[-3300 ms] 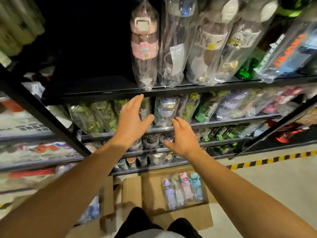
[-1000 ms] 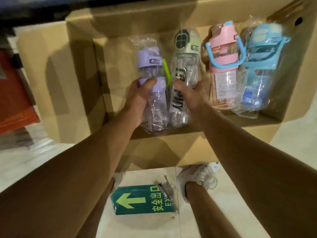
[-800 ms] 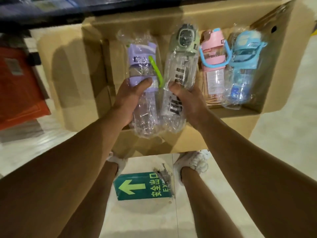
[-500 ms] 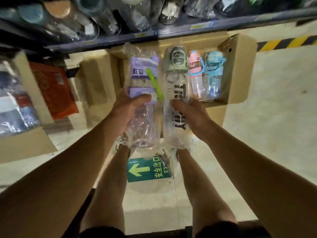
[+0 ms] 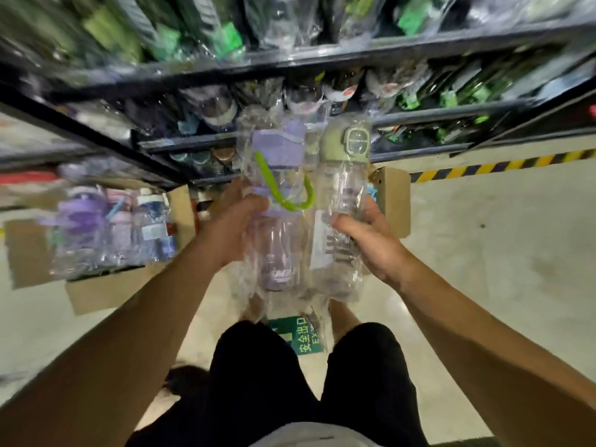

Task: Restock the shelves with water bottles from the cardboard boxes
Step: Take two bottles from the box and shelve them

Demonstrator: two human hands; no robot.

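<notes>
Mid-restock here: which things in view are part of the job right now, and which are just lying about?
Part of the job:
- purple-lidded bottle, gripped by the left hand
- green-lidded bottle, gripped by the right hand
- shelves, already holding wrapped bottles
- cardboard box behind the bottles
- cardboard box of bottles, on the left

Lying about:
- green exit sign on the floor
- striped floor tape

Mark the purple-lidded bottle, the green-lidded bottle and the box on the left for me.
purple-lidded bottle [image 5: 280, 146]: head view, on its purple lid.
green-lidded bottle [image 5: 350, 145]: head view, on its green lid.
cardboard box on the left [image 5: 96, 293]: head view, on its front wall.
</notes>
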